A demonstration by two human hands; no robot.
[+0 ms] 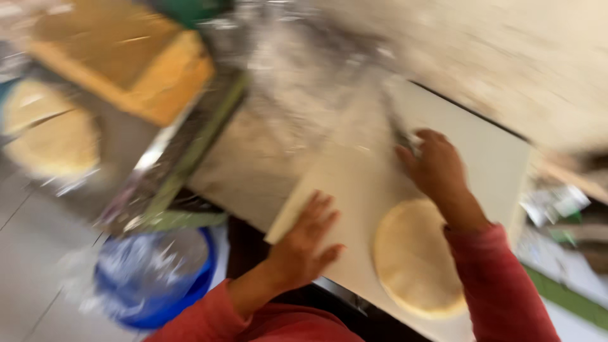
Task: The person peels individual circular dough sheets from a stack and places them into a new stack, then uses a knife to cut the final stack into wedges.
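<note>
Looking down: a blurred view of a floury worktop (278, 145) with a pale board (354, 183) lying on it at an angle.
Left hand: the left hand (307, 244) lies flat on the near left edge of the board, fingers spread and straight, gripping nothing.
Right hand: the right hand (434, 164) rests on the far part of the board, fingers curled downward; the blur hides whether they clutch something small, so I cannot tell.
Sleeves: both arms wear red sleeves (500, 285) reaching to the wrists.
Dough: a round flat disc of dough (411, 259) lies on the near right part of the board, just below the right wrist and partly covered by the right forearm; neither hand touches it with its fingers.
Board position: its near left corner sticks out past the worktop edge, under the left hand.
Bucket: a blue bucket (155, 278) lined with clear plastic stands on the floor, down to the left of the left arm.
Far left: two more pale dough rounds (54, 136) lie on a surface well apart from the hands.
Upper left: a yellow-brown wooden block (133, 63), blurred, sits beyond the worktop.
</note>
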